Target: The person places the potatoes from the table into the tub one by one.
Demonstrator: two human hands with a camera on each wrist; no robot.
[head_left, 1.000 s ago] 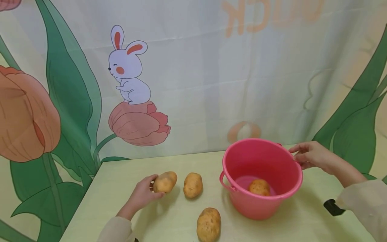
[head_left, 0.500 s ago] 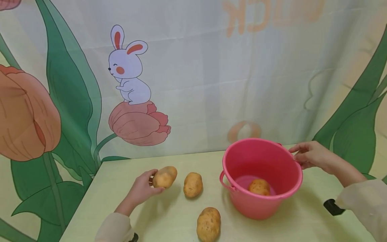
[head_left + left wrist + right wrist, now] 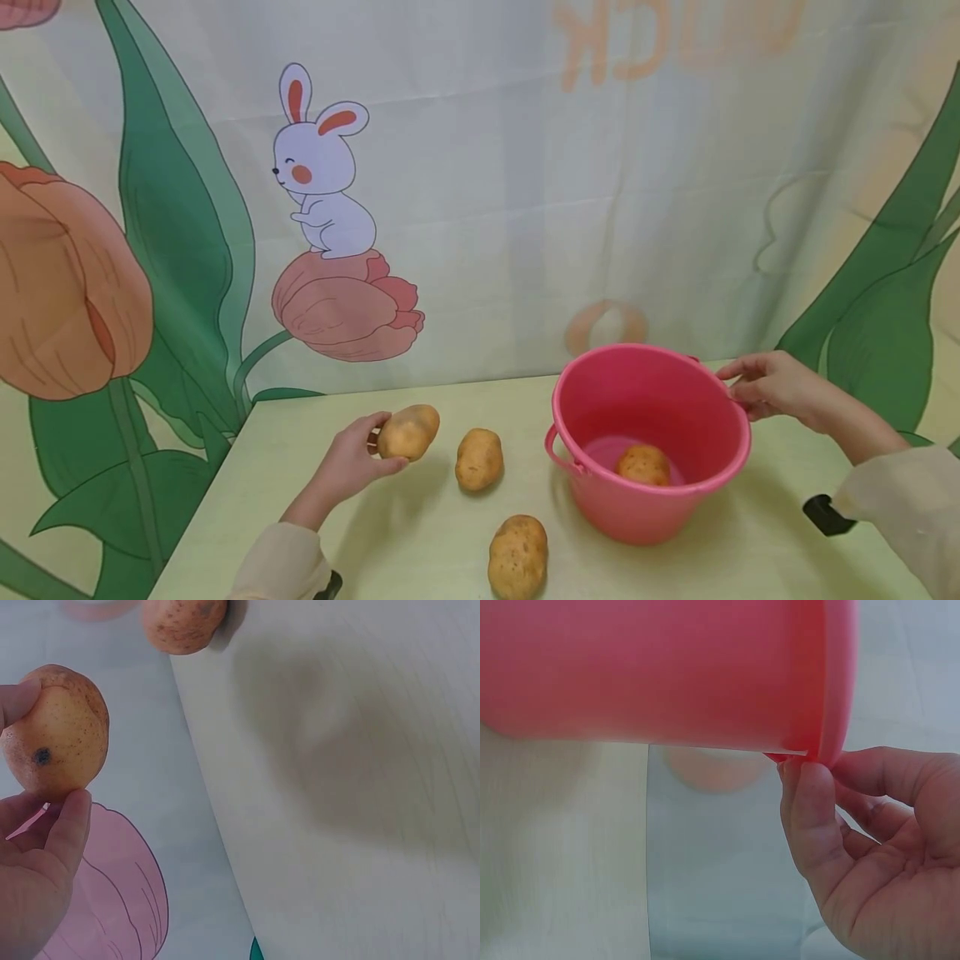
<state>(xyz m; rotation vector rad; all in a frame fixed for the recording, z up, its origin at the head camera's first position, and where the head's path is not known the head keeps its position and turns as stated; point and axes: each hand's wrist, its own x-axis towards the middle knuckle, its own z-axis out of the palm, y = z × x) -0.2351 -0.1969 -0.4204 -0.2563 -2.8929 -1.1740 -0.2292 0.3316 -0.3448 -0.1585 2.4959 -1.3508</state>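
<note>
My left hand (image 3: 348, 462) holds a potato (image 3: 408, 432) between thumb and fingers, raised above the table's left part. In the left wrist view a dark spot marks that potato (image 3: 64, 742). At the right, my right hand (image 3: 780, 387) pinches the rim of a pink bucket (image 3: 637, 512); the right wrist view shows thumb and fingertips (image 3: 814, 795) at that rim. One potato (image 3: 643, 464) lies inside the bucket, partly hidden by its near wall. Two more potatoes lie on the table: one (image 3: 479, 460) just right of the held one, another (image 3: 517, 557) nearer the front.
The pale table (image 3: 247, 492) ends at the back against a hanging cloth (image 3: 480, 208) printed with a rabbit and tulips. The bucket's handle (image 3: 557, 450) hangs at its left side. A black strap piece (image 3: 828, 514) shows at the right wrist.
My left hand has lifted the potato higher off the table. The right hand, the bucket and the other potatoes stay where they were.
</note>
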